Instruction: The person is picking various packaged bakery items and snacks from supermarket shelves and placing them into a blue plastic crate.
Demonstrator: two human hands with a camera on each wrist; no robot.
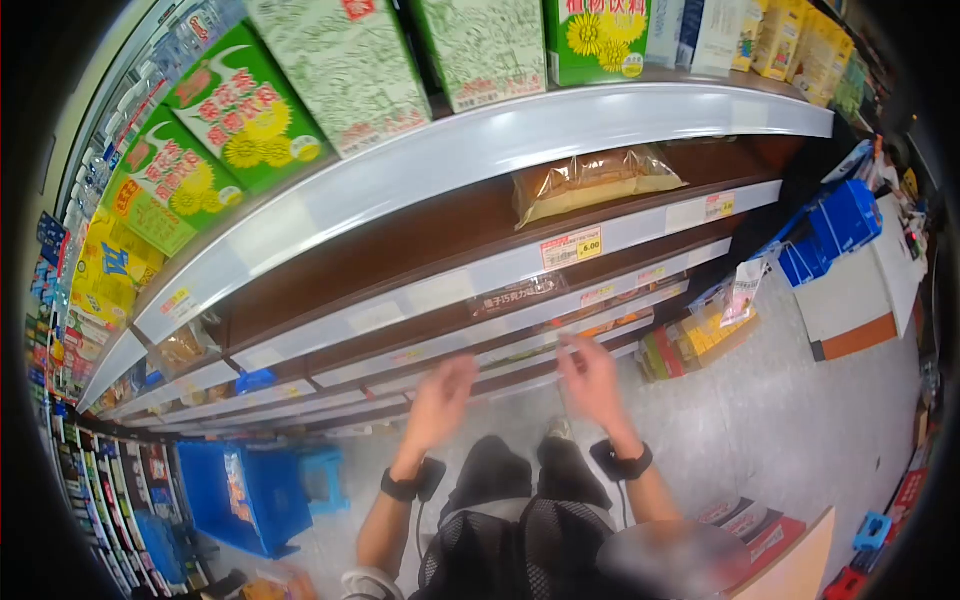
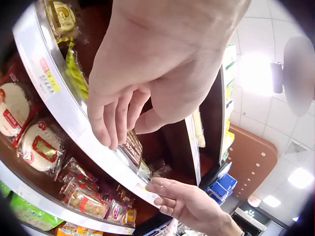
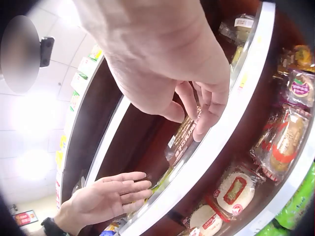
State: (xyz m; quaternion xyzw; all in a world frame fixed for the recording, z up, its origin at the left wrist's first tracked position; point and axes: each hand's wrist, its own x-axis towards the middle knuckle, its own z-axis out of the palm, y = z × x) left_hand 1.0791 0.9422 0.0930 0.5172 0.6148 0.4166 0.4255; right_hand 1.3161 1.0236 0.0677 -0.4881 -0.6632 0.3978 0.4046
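Observation:
Both hands are held out in front of a shelf unit, apart from each other. In the head view my left hand point(image 1: 442, 402) is blurred, its palm turned inward. The right hand point(image 1: 592, 385) is level with it, near the lower shelf edges. A brown printed package point(image 1: 518, 292) lies on a shelf beyond the hands. In the left wrist view my left fingers point(image 2: 110, 120) are loosely bent and overlap that package. My right fingers point(image 3: 209, 105) likewise hang loosely bent across it in the right wrist view. Nothing shows in either palm.
A bagged loaf point(image 1: 600, 180) lies on the shelf above, with green drink cartons point(image 1: 240, 110) on top. Wrapped round cakes point(image 2: 42, 147) fill a lower shelf. Blue bin point(image 1: 240, 495) and yellow carton point(image 1: 710, 340) stand on the floor; an open box point(image 1: 750, 535) is beside the person.

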